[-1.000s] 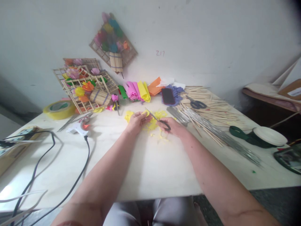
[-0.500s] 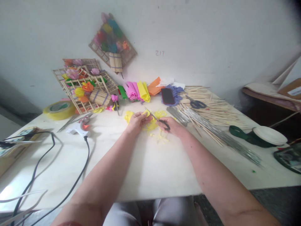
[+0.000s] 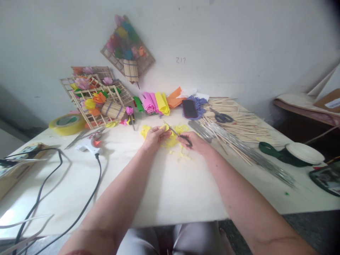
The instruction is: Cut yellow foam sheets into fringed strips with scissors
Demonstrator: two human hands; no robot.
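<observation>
Between its fingertips my left hand pinches a small yellow piece. My right hand is closed on dark-handled scissors, whose blades point up and left and meet the yellow piece's edge. Beneath and around both hands lie yellow scraps on the white table. More yellow material sits just behind my left hand. Whether the blades are parted is too small to tell.
Wooden frames with paper flowers stand back left, near yellow tape and a corded glue gun. Coloured rolls and a phone lie behind; sticks, wires and green ribbon lie right.
</observation>
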